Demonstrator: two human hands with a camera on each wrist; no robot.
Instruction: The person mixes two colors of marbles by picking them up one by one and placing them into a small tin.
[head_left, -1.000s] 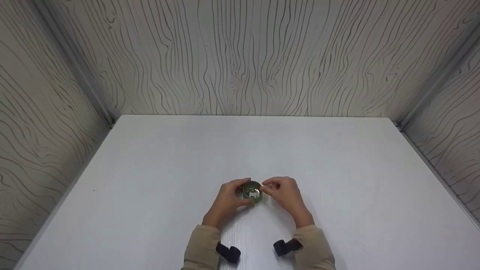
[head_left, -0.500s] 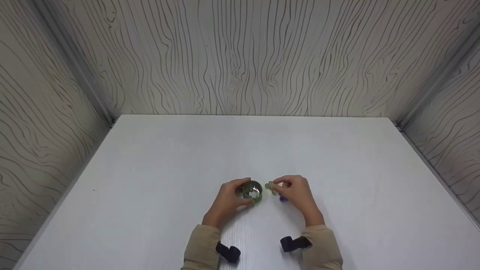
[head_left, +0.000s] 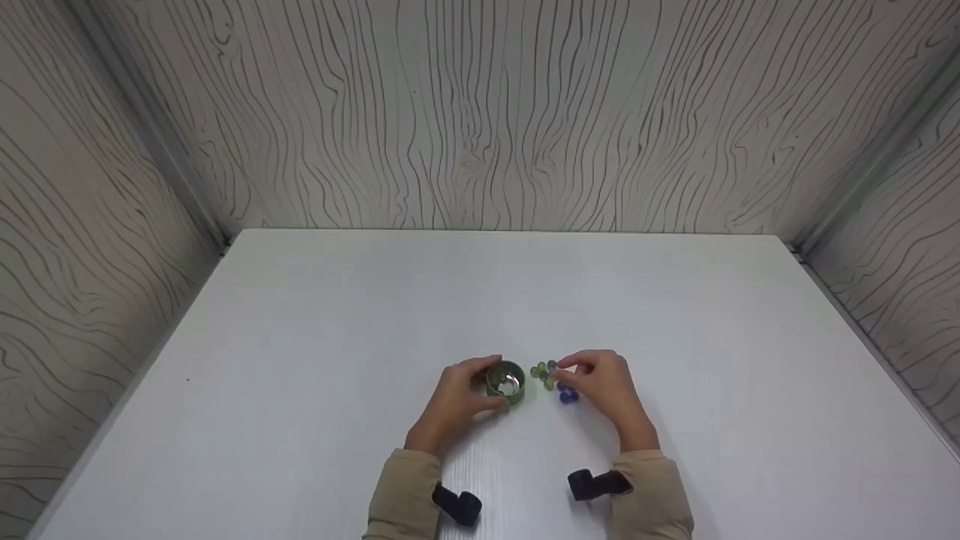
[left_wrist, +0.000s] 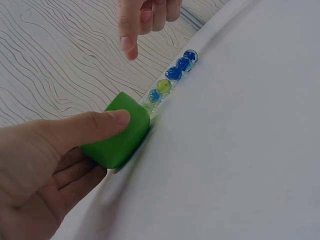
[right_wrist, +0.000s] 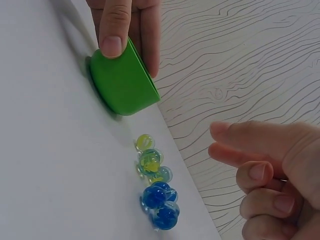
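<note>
My left hand holds a small green cup, upright on the white table. In the left wrist view the thumb presses the outside wall of the green cup, with fingers round the far side. Just right of it lie several glass marbles, yellow-green marbles nearer the cup and blue marbles farther off. Over the marbles hovers my right hand. Its index finger and thumb stretch out with a narrow gap and nothing between; in the right wrist view its other fingers are curled.
The white table stretches around both hands. Wood-grain panels stand behind it and at both sides. A black strap sits on the right sleeve, and another black strap on the left sleeve.
My right hand has drawn away from the cup's rim to the right, uncovering the marbles as it goes. The left hand and the green cup have stayed in place.
</note>
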